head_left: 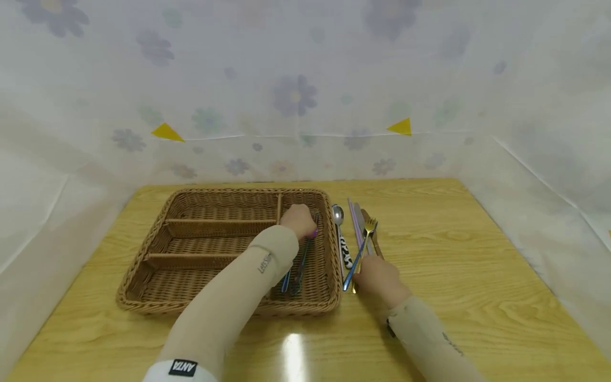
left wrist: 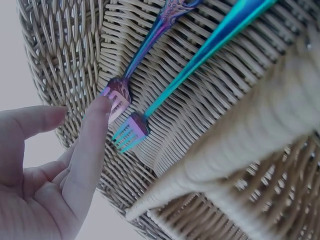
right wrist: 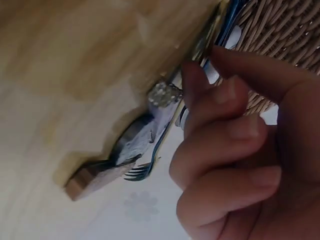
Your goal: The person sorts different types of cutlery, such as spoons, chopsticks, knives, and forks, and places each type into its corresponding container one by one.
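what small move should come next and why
Probably lift the left hand out of the basket: its thumb and index finger stand apart, and two forks lie in that compartment. More cutlery lies loose on the table, by the right hand.

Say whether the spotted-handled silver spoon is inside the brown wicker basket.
Outside: the spoon lies on the yellowish wooden table beside the basket.

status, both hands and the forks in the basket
Left grip: fingertip at pink-tined fork, another fork alongside. Right grip: at loose cutlery, hold unclear. Crossed pieces there may snag.
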The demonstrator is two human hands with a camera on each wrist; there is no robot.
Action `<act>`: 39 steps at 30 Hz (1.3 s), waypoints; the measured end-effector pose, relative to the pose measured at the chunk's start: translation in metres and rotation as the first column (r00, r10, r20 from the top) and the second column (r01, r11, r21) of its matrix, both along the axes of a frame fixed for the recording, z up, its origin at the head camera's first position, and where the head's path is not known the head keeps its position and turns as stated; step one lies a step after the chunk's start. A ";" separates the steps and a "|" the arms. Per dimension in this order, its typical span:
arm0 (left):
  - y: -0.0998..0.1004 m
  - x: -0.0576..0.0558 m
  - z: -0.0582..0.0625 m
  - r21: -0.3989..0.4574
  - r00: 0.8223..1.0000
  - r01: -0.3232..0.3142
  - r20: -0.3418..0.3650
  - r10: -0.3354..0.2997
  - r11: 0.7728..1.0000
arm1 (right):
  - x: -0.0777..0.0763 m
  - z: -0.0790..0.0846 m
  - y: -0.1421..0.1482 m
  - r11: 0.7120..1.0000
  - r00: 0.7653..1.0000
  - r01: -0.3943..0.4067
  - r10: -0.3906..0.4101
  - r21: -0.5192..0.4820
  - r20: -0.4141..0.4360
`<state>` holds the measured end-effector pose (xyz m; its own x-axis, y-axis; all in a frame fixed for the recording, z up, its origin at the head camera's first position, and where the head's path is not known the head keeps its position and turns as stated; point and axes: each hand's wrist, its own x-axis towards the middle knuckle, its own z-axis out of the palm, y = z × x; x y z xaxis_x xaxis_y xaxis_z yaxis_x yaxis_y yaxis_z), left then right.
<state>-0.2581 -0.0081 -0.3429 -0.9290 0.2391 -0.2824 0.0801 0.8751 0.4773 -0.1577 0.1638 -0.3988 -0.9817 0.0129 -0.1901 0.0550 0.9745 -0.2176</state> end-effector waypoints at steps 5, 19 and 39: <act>-0.005 0.004 0.007 -0.005 0.999 -0.021 -0.026 0.021 1.000 | -0.001 0.000 -0.004 0.997 0.999 -0.001 -0.003 0.077 0.053; -0.012 0.004 0.011 0.012 0.998 -0.045 -0.038 0.045 0.999 | 0.000 0.002 -0.007 1.000 0.994 -0.013 0.010 0.028 0.109; -0.016 0.008 0.011 -0.077 0.999 -0.034 -0.036 0.032 0.996 | 0.005 0.005 -0.002 0.996 0.995 0.016 -0.025 0.082 0.101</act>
